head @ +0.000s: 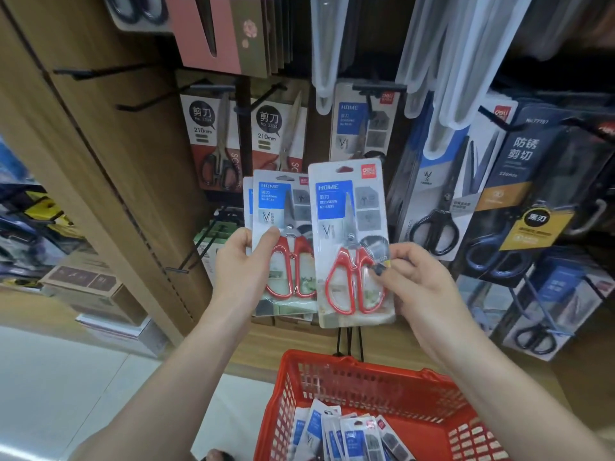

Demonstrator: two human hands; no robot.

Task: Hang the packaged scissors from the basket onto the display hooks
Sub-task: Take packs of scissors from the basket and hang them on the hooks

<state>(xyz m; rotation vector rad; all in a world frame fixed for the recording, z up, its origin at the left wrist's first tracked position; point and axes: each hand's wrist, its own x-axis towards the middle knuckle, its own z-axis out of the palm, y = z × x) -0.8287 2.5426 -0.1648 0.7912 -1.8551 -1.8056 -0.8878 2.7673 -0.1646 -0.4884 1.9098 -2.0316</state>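
Holding a red-handled scissors pack (352,247) by its right edge, the right hand (416,277) pinches it in front of the display hooks (379,89), while the left hand (243,264) grips a small stack of packs (283,241); more packs sit in the red basket (376,377) below.

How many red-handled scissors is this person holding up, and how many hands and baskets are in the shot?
Red-handled scissors showing: 2 (left pack, right pack)
Hands: 2 (left hand, right hand)
Red basket: 1
Total: 5
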